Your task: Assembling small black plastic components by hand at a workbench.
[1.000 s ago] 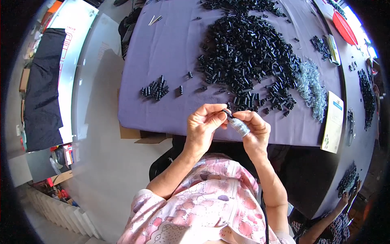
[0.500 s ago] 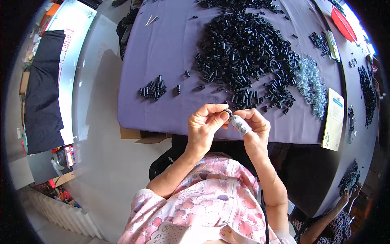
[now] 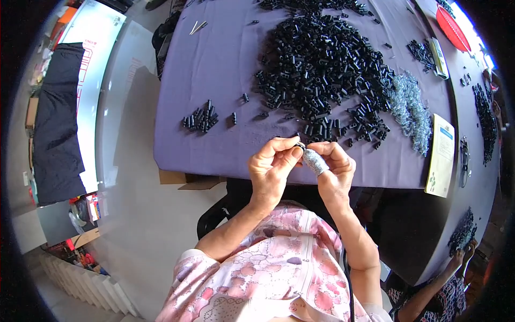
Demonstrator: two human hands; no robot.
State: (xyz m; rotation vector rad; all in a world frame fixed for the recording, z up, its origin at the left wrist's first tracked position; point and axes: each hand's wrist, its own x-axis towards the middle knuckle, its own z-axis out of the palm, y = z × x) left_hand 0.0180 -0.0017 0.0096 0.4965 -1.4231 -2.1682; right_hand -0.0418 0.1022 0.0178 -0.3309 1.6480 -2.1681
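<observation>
My left hand (image 3: 270, 172) pinches a small black tube (image 3: 300, 145) between thumb and forefinger, above the near edge of the purple-covered table. Close against it is my right hand (image 3: 338, 169), its thumb wrapped in a grey, speckled covering (image 3: 315, 162). The right thumb and forefinger come together at the tube; whatever they grip is too small to make out. Just beyond my hands spreads a big heap of black tubes (image 3: 322, 64). A smaller cluster of black tubes (image 3: 200, 118) lies to the left, with a few single pieces around it.
Right of the heap is a pile of small shiny clear or metallic pieces (image 3: 410, 112). A yellowish booklet (image 3: 441, 155) and glasses (image 3: 464, 154) lie farther right. A red basket (image 3: 453, 28) is at the far right. Another person's hand (image 3: 465, 252) touches a dark pile at lower right.
My hands stay together at the tube and shift only slightly. The wrapped thumb has tilted a little. The whole view has moved slightly.
</observation>
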